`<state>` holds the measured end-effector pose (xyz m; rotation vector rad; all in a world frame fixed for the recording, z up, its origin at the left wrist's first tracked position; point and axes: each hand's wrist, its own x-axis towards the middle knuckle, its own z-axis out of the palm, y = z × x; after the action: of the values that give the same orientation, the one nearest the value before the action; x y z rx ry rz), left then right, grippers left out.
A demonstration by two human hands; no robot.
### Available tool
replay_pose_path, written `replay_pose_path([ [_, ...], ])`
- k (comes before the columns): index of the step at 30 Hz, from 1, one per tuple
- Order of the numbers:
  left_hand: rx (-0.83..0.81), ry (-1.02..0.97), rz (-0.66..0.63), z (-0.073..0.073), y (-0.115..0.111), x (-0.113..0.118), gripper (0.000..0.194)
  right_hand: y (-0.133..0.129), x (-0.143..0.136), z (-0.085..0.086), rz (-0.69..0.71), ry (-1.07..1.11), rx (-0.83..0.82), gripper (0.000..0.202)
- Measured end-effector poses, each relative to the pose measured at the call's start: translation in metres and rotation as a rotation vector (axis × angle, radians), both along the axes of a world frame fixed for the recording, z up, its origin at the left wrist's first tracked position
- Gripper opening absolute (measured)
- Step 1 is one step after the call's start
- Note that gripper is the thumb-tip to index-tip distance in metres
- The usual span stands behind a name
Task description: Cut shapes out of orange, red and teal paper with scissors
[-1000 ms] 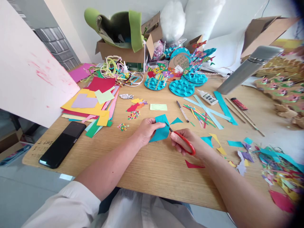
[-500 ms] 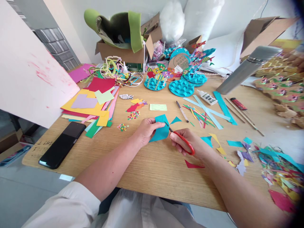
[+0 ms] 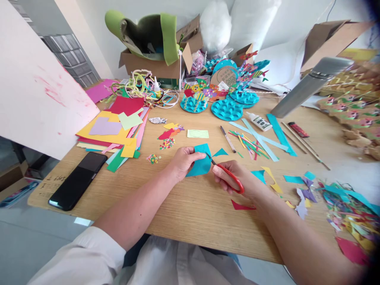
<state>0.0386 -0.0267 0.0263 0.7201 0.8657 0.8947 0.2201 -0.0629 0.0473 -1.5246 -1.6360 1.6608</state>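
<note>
My left hand (image 3: 184,161) pinches a piece of teal paper (image 3: 200,168) between thumb and fingers, just above the wooden table. Red-handled scissors (image 3: 230,176) are gripped in my right hand (image 3: 228,174), their dark blades reaching into the paper's right side. A cut shows in the paper near the blades. Behind it lies a small teal offcut (image 3: 220,152), and a light green slip (image 3: 198,133) with a drawn outline rests farther back. A red paper scrap (image 3: 242,206) lies in front of my right hand.
To the left are a black phone (image 3: 77,181) and a stack of coloured paper (image 3: 103,138). A pen (image 3: 228,139), a glue bottle (image 3: 259,121) and a grey flask (image 3: 310,88) stand or lie behind. A scrap heap (image 3: 352,209) covers the right side.
Almost nothing differs. The scissor blades and the teal paper have shifted very slightly, and both hands keep their hold.
</note>
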Motion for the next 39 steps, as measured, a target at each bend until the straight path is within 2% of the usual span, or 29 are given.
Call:
replay_pose_path([
  [19, 0.006, 0.033, 0.010, 0.0019, 0.0004, -0.0018, 0.027, 0.0005, -0.0006, 0.0022, -0.010, -0.027, -0.005, 0.054],
  [39, -0.004, 0.009, -0.080, 0.0058, -0.0004, -0.0038, 0.030, 0.0011, 0.0002, 0.0091, 0.069, -0.025, 0.015, 0.054],
])
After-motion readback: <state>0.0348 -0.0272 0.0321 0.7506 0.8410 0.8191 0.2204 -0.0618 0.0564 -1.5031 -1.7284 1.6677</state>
